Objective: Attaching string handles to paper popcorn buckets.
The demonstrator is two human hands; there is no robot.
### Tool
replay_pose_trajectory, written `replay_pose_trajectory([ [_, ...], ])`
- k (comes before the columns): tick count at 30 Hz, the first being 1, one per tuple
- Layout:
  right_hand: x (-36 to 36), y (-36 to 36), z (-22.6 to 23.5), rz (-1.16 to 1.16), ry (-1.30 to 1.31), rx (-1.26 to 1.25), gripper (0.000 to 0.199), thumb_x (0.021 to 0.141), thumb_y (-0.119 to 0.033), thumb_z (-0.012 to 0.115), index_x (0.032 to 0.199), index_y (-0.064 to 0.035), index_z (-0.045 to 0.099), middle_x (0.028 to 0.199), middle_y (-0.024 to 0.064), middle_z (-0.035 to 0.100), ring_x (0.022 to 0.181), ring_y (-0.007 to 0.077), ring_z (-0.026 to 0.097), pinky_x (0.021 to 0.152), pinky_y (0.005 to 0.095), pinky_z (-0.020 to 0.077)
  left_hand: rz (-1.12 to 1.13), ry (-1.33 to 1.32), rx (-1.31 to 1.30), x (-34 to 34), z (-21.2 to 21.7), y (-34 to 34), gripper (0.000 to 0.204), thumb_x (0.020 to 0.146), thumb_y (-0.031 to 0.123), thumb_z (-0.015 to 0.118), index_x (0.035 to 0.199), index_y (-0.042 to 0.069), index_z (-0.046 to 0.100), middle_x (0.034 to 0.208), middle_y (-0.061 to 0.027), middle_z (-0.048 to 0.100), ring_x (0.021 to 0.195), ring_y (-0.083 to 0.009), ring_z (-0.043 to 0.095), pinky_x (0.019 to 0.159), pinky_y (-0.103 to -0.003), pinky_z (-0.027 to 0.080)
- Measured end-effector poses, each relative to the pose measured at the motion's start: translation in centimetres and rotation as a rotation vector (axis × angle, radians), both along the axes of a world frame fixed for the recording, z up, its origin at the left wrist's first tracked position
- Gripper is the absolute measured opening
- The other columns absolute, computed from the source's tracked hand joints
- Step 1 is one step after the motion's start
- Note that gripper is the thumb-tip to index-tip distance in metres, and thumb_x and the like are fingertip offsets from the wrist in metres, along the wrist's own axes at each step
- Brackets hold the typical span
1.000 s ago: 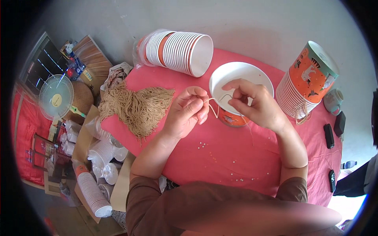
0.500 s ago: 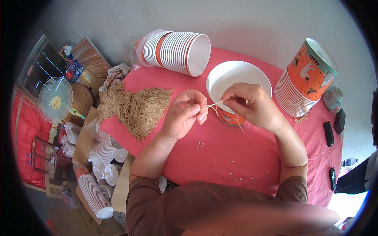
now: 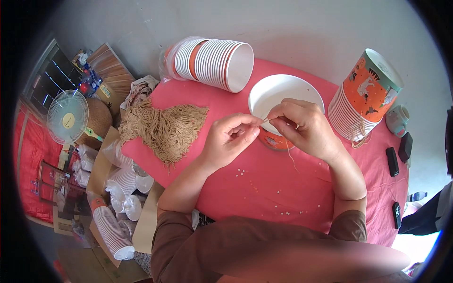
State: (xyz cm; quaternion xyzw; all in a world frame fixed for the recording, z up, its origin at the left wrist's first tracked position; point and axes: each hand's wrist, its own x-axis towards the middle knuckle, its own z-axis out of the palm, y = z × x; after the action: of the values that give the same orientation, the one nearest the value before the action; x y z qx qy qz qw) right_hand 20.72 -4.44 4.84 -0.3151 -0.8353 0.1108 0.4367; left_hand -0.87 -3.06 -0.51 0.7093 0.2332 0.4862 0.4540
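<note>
Both hands meet in front of a white paper bucket [image 3: 270, 90] with an orange printed outside. My left hand [image 3: 232, 140] pinches a thin beige cord between thumb and forefinger. Close by on the right, my right hand [image 3: 304, 126] grips the same cord [image 3: 294, 158], whose loose tail dangles below its fingers over the red cloth. The short stretch between the fingertips is mostly hidden. To the left lies a bundle of tan cords [image 3: 167, 132], spread over the table's edge.
A stack of white buckets [image 3: 212, 61] lies on its side at the back. An upturned orange bucket stack [image 3: 361, 94] stands right, beside a mug [image 3: 398, 120] and black devices [image 3: 392, 162]. Small white dots [image 3: 283, 212] dot the red tablecloth [image 3: 236, 193]. Boxed cups [image 3: 113, 231] sit lower left.
My left hand has moved right and slightly up, bringing its fingertips close to my right hand's. The cord span between them is shorter, and the loop there no longer shows.
</note>
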Motion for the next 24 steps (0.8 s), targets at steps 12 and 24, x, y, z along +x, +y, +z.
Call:
replay_pose_trajectory([
  [12, 0.2, -0.4, 0.3, 0.001, -0.051, 0.060, 0.014, 0.079, 0.001, 0.068, 0.092, -0.0039, 0.066, 0.078, 0.0107, 0.067, 0.065, 0.0292, 0.067, 0.056, 0.0382, 0.0517, -0.014, 0.178, -0.032, -0.1, 3.4, 0.3, 0.011, 0.093, 0.007, 0.068, 0.098, -0.003, 0.069, 0.091, -0.0045, 0.068, 0.079, -0.0079, 0.064, 0.066, -0.021, 0.049],
  [24, 1.4, -0.5, 2.7, -0.015, 0.048, -0.019, 0.016, 0.084, 0.006, 0.064, 0.099, -0.0004, 0.067, 0.091, 0.0119, 0.070, 0.082, 0.0264, 0.071, 0.070, 0.0341, 0.0557, -0.054, 0.013, -0.404, -2.3, 4.3, 2.4, 0.014, 0.095, 0.010, 0.065, 0.101, 0.000, 0.072, 0.079, -0.0027, 0.068, 0.061, -0.0016, 0.050, 0.050, -0.016, 0.033],
])
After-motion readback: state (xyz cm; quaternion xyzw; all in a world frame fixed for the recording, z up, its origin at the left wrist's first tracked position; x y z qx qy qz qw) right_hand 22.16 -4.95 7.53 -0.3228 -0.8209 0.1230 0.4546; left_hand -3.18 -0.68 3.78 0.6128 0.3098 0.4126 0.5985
